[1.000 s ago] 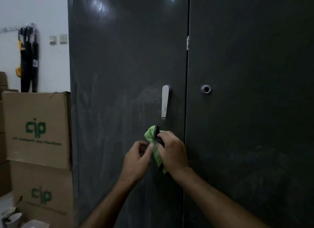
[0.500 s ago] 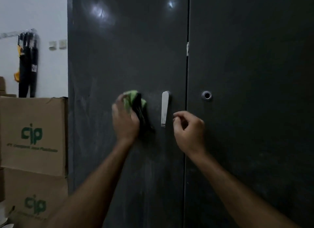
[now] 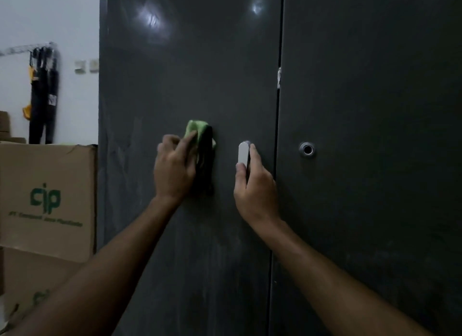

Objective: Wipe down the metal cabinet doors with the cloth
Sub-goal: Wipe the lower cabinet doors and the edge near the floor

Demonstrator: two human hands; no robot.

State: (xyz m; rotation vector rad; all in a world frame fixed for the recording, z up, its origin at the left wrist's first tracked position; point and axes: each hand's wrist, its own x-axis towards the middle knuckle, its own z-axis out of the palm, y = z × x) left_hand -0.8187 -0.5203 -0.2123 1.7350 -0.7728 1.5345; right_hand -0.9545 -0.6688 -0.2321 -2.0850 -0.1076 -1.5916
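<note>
Two hands raised, left hand (image 3: 175,171) pressing cloth (image 3: 200,135), right hand (image 3: 255,185) gripping handle (image 3: 243,155)

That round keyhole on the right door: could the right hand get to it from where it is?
Probably yes. The right hand grips the handle; the keyhole sits just across the door seam, nothing between.

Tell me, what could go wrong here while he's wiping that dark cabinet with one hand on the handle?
The right hand grips the silver handle; a pull could swing the left door open mid-wipe. The green cloth, bunched under the left hand, touches the door with little surface and may leave streaks like those already showing lower down.
</note>
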